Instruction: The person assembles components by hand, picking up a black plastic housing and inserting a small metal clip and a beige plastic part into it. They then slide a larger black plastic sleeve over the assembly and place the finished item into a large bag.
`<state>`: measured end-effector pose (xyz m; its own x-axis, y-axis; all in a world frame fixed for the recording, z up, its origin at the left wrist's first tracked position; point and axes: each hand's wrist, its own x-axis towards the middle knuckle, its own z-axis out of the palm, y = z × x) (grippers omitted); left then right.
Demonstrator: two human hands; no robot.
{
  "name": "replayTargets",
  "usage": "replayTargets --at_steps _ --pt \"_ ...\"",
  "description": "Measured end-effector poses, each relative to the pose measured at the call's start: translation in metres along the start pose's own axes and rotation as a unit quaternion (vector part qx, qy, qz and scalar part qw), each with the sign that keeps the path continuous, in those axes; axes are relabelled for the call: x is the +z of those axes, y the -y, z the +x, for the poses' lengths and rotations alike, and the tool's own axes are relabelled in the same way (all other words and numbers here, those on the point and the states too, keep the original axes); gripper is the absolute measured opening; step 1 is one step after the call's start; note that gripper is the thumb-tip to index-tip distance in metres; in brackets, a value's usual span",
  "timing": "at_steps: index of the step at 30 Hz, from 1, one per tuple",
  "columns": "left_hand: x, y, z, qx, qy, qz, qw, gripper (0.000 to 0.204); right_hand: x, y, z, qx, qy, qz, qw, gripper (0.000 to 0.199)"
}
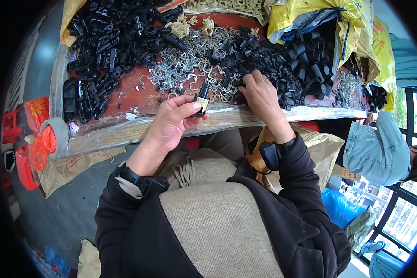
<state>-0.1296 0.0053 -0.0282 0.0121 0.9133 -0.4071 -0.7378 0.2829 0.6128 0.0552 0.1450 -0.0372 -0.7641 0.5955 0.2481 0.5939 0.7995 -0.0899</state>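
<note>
Near the table's front edge, my left hand (173, 118) is closed on a small black and beige plastic part (202, 98), its black stem pointing up and away. The thumb lies over the beige section, and the lower end is partly covered by fingers. To the right, my right hand (262, 95) reaches down into the near edge of a pile of small black plastic pieces (268, 60). Its fingers are bent together, and what they pinch is hidden. Between the hands and beyond them spreads a heap of bent metal hooks (192, 58).
Larger black parts (120, 41) are heaped at the far left, black cylinders (312, 65) at the right. Yellow sacks (310, 18) stand behind. A wooden strip (217, 121) edges the red table (134, 88); a roll of tape (54, 136) hangs at its left corner. Another person (375, 146) is at right.
</note>
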Motion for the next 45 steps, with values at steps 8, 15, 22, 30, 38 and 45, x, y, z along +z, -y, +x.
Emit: replayTargets --at_steps 8,15,22,30,38,45 --pt "0.000 -0.001 -0.005 0.012 -0.009 0.010 1.000 0.021 -0.004 0.003 0.001 0.041 0.014 0.205 0.978 0.016" --pt "0.004 -0.004 -0.007 0.023 0.002 -0.005 1.000 0.019 -0.014 0.033 0.001 0.179 0.037 0.738 0.650 0.023" --pt "0.011 -0.003 -0.011 0.030 0.001 -0.011 0.999 0.022 -0.025 0.063 -0.002 0.169 0.051 0.816 0.550 0.025" --pt "0.010 -0.002 -0.011 0.029 0.002 -0.004 1.000 0.024 -0.029 0.072 -0.006 0.167 0.050 0.798 0.576 0.021" --pt "0.015 -0.001 -0.012 0.019 0.022 -0.002 1.000 0.023 -0.034 0.074 -0.004 0.013 -0.029 0.544 0.839 0.018" --pt "0.012 0.003 -0.012 -0.009 0.027 -0.017 0.999 0.022 -0.032 0.086 -0.007 0.055 -0.130 0.492 0.859 0.020"
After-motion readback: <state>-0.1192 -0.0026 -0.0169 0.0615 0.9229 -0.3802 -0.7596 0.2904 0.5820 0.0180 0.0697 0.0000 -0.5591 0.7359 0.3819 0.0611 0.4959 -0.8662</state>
